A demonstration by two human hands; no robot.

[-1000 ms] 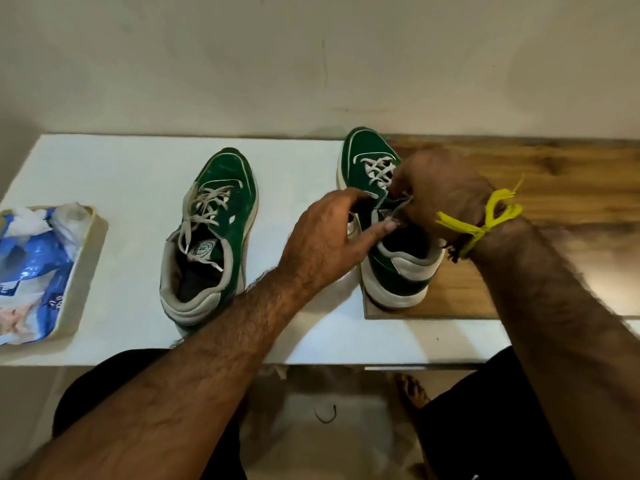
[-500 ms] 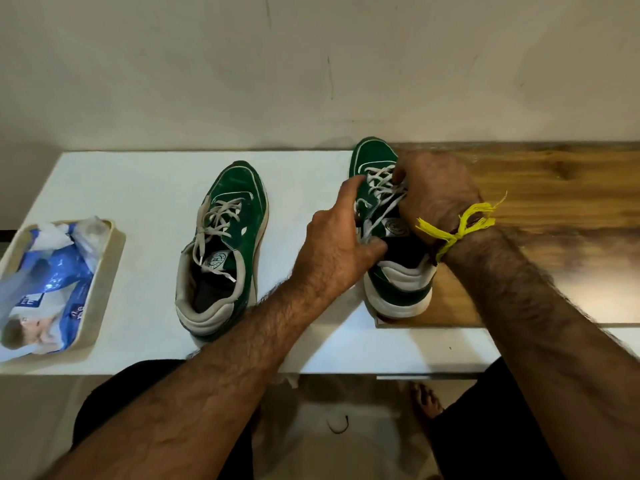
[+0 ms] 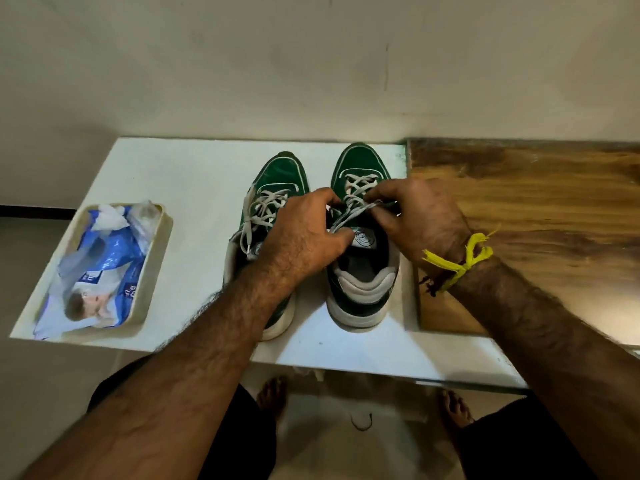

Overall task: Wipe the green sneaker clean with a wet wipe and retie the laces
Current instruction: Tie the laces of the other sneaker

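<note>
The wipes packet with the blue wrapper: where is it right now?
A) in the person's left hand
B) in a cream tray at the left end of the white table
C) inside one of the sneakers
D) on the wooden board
B: the wipes packet lies in the cream tray at the left end of the white table, apart from both hands.

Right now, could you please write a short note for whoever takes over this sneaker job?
Left hand and right hand each pinch a lace end over the right green sneaker; keep that grip.
That sneaker stands on the white table, beside the left green sneaker, whose laces hang loose.
The wipes pack lies in the tray at the far left.
Left: finish this knot. Wiping cannot be judged.
</note>
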